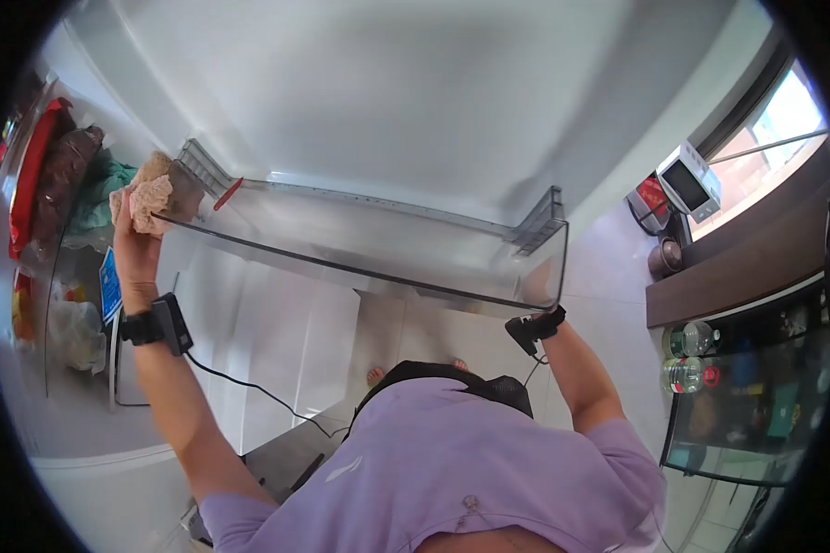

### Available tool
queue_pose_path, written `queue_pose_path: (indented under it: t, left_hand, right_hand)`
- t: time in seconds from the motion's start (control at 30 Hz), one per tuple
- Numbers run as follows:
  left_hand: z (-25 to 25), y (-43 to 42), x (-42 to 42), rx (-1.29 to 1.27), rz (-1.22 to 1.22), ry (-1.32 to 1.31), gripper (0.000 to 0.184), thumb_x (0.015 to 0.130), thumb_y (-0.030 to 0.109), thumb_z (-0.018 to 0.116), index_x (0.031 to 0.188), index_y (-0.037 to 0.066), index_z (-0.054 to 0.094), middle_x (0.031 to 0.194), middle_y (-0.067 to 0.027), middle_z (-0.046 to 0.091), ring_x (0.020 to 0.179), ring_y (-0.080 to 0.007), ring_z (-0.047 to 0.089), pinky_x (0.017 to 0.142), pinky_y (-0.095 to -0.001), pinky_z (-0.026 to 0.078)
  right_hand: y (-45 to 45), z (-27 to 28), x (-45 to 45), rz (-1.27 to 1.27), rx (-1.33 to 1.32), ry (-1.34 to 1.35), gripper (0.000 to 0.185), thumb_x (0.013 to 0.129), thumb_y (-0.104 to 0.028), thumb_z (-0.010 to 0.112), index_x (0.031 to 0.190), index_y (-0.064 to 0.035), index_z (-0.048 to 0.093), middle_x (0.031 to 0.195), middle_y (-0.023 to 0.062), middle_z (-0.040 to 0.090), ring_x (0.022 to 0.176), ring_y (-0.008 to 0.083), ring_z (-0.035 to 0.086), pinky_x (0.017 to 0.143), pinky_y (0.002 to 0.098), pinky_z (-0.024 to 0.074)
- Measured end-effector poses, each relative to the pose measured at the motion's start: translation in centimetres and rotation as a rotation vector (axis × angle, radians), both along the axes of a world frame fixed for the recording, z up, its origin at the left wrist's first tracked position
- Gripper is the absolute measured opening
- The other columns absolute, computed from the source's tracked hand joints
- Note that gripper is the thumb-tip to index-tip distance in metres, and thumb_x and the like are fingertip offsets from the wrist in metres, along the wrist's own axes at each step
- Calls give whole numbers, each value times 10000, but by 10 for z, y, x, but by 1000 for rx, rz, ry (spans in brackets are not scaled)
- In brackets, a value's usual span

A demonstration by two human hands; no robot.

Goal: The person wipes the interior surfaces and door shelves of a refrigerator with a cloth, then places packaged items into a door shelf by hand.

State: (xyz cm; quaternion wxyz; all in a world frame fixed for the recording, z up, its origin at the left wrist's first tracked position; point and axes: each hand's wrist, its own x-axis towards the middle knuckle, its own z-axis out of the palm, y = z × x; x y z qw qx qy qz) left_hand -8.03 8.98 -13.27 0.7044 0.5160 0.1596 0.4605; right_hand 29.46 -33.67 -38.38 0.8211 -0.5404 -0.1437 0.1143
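Note:
A long clear refrigerator door bin (pixel 360 270) with grey end brackets spans the view before a white inner door panel. My left hand (pixel 136 221) is closed on a crumpled beige cloth (pixel 152 198), at the bin's left end. Some of its fingers are hidden by the cloth. At the right end, my right hand (pixel 539 279) shows hazily through the clear plastic and grips the bin's corner. A small red strip (pixel 229 194) shows near the left bracket. I cannot tell whether the bin is fixed to the door.
Left, refrigerator shelves hold a red package (pixel 35 180), a green bag (pixel 101 198) and a clear plastic bag (pixel 76 334). Right are a dark glass-topped table (pixel 756 433) with water bottles (pixel 682 375), a brown pot (pixel 664 258) and a white microwave (pixel 689 182). Cables hang from both wrist devices.

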Motion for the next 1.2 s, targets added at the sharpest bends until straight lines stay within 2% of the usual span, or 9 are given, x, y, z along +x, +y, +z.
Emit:
queue_pose_path:
  t: [0.17, 0.27, 0.37, 0.47, 0.5, 0.73, 0.83, 0.93, 1.2]
  left_hand:
    - [-33, -37, 36, 89, 211, -55, 366, 946, 330, 393, 1242, 120, 443, 1184, -45, 520, 1009, -169, 554, 773, -309, 511]
    - [-72, -46, 36, -93, 29, -90, 371, 947, 336, 394, 1258, 140, 442, 1254, -58, 495, 1116, -228, 506, 833, -352, 497]
    - [-128, -56, 53, -351, -608, -523, 342, 947, 306, 392, 1220, 112, 464, 1287, -71, 473, 1162, -198, 454, 983, -381, 382]
    - [-105, -103, 72, -603, -270, -522, 344, 937, 285, 407, 1210, 86, 468, 1269, -60, 490, 1170, -171, 437, 1025, -373, 330]
    - [-105, -98, 73, -553, -605, -798, 387, 924, 273, 415, 1234, 43, 448, 1294, -97, 466, 1196, -220, 422, 1044, -428, 295]
    - [-69, -86, 59, -464, -77, -570, 444, 901, 314, 449, 1229, 15, 444, 1314, -168, 429, 1236, -282, 384, 1065, -507, 239]
    - [-81, -103, 63, -490, -476, -810, 403, 909, 349, 449, 1186, 56, 460, 1294, -106, 449, 1212, -219, 408, 1050, -447, 281]
    - [-68, -160, 85, -445, -86, -498, 359, 917, 376, 447, 1143, 97, 465, 1251, -44, 473, 1171, -167, 429, 1022, -382, 324]
    - [-81, -259, 125, -361, -129, -357, 352, 930, 401, 419, 1163, 143, 464, 1180, 17, 511, 1087, -139, 491, 903, -339, 408]
  right_hand:
    - [-2, 12, 3, -49, -50, -34, 524, 978, -381, 246, 1155, 36, 508, 1076, 97, 584, 960, 187, 565, 859, 306, 451]
    - [-4, 16, 4, -69, -67, -45, 530, 978, -389, 246, 1157, 36, 507, 1077, 96, 584, 961, 185, 565, 858, 305, 452]
    - [-2, 19, 6, -78, -85, -55, 537, 977, -396, 245, 1158, 37, 506, 1078, 96, 584, 961, 184, 565, 857, 304, 452]
    - [-4, 22, 4, -79, -98, -54, 544, 976, -404, 245, 1160, 37, 505, 1079, 95, 583, 962, 183, 564, 856, 304, 452]
    - [-5, 23, 4, -79, -102, -55, 547, 976, -407, 244, 1161, 37, 505, 1080, 95, 583, 962, 182, 564, 855, 304, 452]
    - [-9, 21, -3, -73, -94, -54, 563, 974, -425, 243, 1164, 37, 503, 1082, 94, 582, 963, 179, 564, 853, 302, 453]
    - [-7, 18, -2, -66, -76, -45, 570, 973, -433, 243, 1166, 37, 502, 1083, 93, 582, 964, 177, 563, 852, 301, 453]
    - [1, 12, 2, -44, -53, -24, 577, 972, -441, 242, 1168, 37, 501, 1084, 93, 582, 965, 176, 563, 850, 301, 454]
    - [28, 0, 2, 35, 47, 41, 604, 968, -468, 241, 1174, 38, 498, 1084, 91, 581, 958, 170, 562, 838, 298, 456]
